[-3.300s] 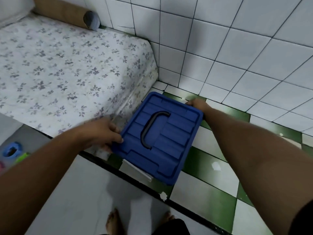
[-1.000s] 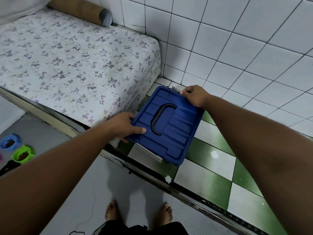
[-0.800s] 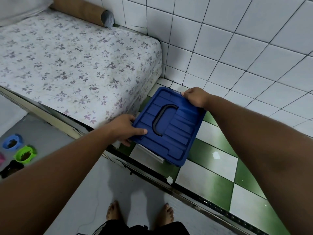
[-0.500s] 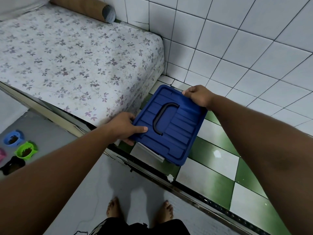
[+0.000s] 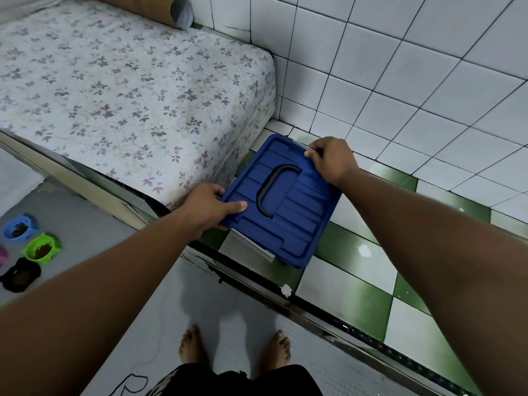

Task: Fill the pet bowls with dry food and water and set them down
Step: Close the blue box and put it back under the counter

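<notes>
Where the blue lid (image 5: 285, 207) sits: low over the green-and-white floor tiles (image 5: 357, 284), tilted; what is under it is hidden.
Lid details: a dark handle (image 5: 274, 192) lies flat in the lid's middle; a grey latch (image 5: 251, 245) shows at the lid's near edge, and a second at its far edge is half covered.
Left hand (image 5: 210, 208): grips the lid's left edge, thumb laid on top; the fingers curl under the rim and are mostly hidden.
Right hand (image 5: 331, 161): grips the lid's far corner, fingers bent over the rim, tips out of sight.
Mattress (image 5: 128, 95): flowered, just left of the lid, its corner close to the lid's left edge.
Blue bowl (image 5: 20, 230): on the grey floor well left of the lid, dark brown food inside.
Green bowl (image 5: 41, 248): just beside the blue bowl, brown food inside.
Black bowl (image 5: 20, 274): just beside the green bowl; contents hard to make out.
Pink object (image 5: 3, 254): cut off by the frame edge, farthest left of the lid; cannot tell what it is.
Bare feet (image 5: 234, 350): on the grey floor nearer the camera than the lid.
</notes>
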`<state>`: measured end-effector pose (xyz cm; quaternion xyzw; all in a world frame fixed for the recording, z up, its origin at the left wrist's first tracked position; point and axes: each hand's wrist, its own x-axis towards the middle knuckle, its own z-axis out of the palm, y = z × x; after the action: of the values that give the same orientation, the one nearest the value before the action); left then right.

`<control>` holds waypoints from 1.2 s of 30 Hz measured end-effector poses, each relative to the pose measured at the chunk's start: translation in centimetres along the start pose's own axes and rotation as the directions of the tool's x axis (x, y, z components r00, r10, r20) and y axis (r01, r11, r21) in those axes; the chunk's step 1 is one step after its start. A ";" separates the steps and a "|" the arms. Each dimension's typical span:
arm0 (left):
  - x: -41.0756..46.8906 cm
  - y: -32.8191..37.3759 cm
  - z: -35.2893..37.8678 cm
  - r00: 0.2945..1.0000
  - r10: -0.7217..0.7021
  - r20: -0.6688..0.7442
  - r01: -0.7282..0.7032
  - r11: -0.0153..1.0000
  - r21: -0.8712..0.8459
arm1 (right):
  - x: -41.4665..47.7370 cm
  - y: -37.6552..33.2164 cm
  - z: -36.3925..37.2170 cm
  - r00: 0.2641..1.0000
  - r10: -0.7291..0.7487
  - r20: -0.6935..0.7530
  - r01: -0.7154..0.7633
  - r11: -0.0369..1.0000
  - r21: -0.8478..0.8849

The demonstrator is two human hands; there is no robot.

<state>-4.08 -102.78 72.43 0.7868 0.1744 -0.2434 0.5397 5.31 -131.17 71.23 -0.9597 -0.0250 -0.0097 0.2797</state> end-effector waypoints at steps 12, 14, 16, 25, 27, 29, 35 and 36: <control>-1.4 -1.0 0.5 0.994 -0.022 -0.111 -0.002 0.977 -0.211 | -0.4 -0.5 0.2 0.993 0.110 -0.053 -0.103 0.988 0.117; -1.7 -1.8 0.6 0.992 -0.069 -0.105 0.034 0.953 -0.301 | -0.1 -0.4 0.2 0.985 0.168 -0.049 -0.157 0.970 0.187; -2.2 -2.3 0.7 0.991 -0.113 -0.070 0.075 0.909 -0.410 | -0.1 -0.4 0.2 0.982 0.187 -0.039 -0.174 0.960 0.221; -4.7 -5.0 -0.1 0.977 -0.032 0.213 0.159 0.771 -0.616 | -0.2 -0.3 0.4 0.973 0.227 -0.043 -0.204 0.930 0.305; -4.7 -5.3 0.1 0.972 -0.021 0.234 0.167 0.765 -0.623 | -0.3 -0.4 0.4 0.971 0.233 -0.044 -0.209 0.927 0.310; -4.7 -5.2 0.7 0.975 -0.014 0.220 0.151 0.768 -0.622 | -0.3 -0.5 0.4 0.970 0.240 -0.043 -0.215 0.927 0.307; -4.7 -5.4 1.8 0.992 0.009 0.129 0.076 0.763 -0.642 | -0.5 -0.9 0.2 0.966 0.256 -0.037 -0.232 0.921 0.312; -4.7 -5.4 1.8 0.992 0.010 0.129 0.077 0.756 -0.650 | -0.5 -1.0 0.1 0.964 0.265 -0.034 -0.241 0.917 0.319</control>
<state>-11.19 -102.62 70.39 0.5290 0.2281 -0.2255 0.7857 4.76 -130.31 71.60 -0.8975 0.1088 -0.0061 0.4274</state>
